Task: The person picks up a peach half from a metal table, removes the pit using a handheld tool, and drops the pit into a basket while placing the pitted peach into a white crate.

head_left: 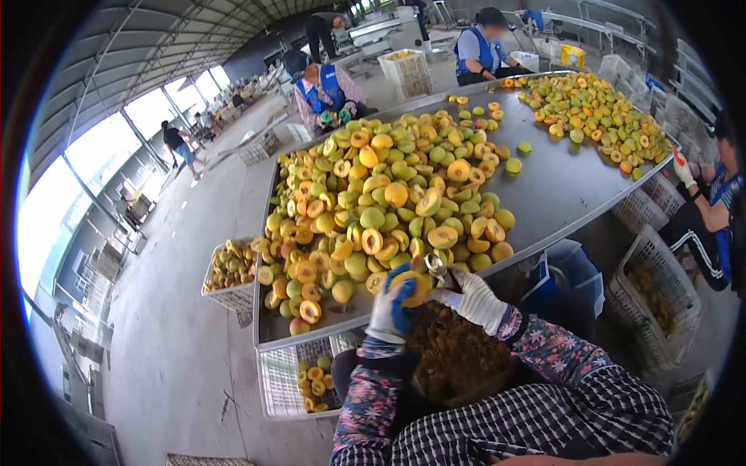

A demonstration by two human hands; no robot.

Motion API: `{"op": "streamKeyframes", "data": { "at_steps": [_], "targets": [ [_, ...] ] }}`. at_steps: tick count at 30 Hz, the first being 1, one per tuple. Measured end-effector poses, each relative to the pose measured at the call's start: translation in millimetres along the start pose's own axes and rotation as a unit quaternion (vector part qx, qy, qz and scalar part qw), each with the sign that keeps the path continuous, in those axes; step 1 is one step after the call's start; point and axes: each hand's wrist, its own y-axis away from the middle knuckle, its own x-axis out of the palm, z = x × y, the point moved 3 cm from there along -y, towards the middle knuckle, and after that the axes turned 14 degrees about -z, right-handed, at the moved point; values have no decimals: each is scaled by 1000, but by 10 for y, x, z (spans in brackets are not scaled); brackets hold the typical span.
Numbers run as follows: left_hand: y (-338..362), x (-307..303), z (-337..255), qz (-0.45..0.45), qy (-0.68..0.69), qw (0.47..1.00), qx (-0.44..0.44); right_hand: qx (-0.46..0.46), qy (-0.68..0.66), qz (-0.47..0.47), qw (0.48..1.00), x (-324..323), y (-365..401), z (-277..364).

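Observation:
My left hand [391, 309], in a white and blue work glove, is closed around a halved peach [417, 288] with its yellow flesh showing. Close beside it, my gloved right hand [475, 301] grips a shiny metal spoon [436, 266], its rounded end right at the fruit. Most of the spoon's handle is hidden in the fingers. Both hands are over the near edge of a metal table [536, 198], which bears a big heap of halved yellow-green peaches [381, 202]. Below them, a container of brown pits and scraps [458, 349] sits at my lap.
White crates [284, 380] with fruit halves stand under the table's left side; another crate [660, 299] is at the right. A blue bin [571, 272] is beneath the table. A second peach heap [594, 116] lies at the far right. Co-workers in blue vests sit around the table.

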Motion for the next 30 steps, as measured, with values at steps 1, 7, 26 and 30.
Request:
{"op": "streamKeyframes", "data": {
  "at_steps": [1, 7, 26, 30],
  "targets": [
    [-69, -71, 311, 18, -54, 996, 68, 34, 54, 32, 997, -21, -22, -70],
    [149, 402, 330, 65, -152, 952, 258, -111, 193, -15, 975, -102, -75, -339],
    [-48, 84, 546, -43, 362, 926, -95, -4, 211, 126, 969, 130, 155, -189],
    [-11, 38, 458, -31, 356, 930, -84, -127, 213, 83, 965, 73, 125, -250]
  ]
}}
